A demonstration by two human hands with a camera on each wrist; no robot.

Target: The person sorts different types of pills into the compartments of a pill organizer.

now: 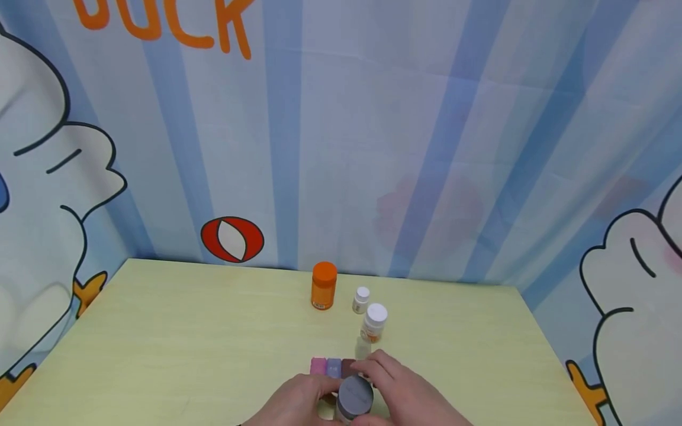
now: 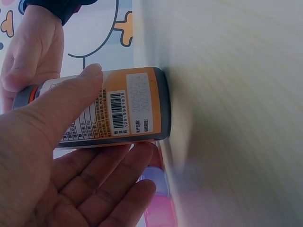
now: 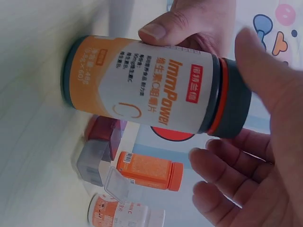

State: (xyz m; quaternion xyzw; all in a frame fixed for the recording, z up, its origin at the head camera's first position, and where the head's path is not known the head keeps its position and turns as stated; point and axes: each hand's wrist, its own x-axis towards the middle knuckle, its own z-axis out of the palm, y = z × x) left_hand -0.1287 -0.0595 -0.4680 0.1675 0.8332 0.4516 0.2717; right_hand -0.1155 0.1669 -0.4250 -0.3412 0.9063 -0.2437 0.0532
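Note:
A vitamin C tablet bottle [image 3: 142, 87], white and orange with a dark grey cap [image 3: 238, 101], stands upright near the table's front edge. My left hand [image 1: 299, 402] holds it by the side, thumb across the barcode label [image 2: 119, 111]. My right hand [image 1: 407, 393] is around the cap end with its fingers loosely spread; the right wrist view shows a gap between those fingertips and the cap. Just behind the bottle sits a pill box with a pink compartment [image 1: 318, 366], a blue one [image 1: 334, 368], a dark red one and a grey one [image 3: 94, 161] whose clear lid [image 3: 118, 183] stands raised.
Farther back stand an orange bottle [image 1: 323, 287], a small white bottle [image 1: 361, 300] and a white-capped bottle [image 1: 375, 322] with an orange label. The pale yellow table [image 1: 202, 331] meets a striped cartoon curtain [image 1: 341, 148] at the back.

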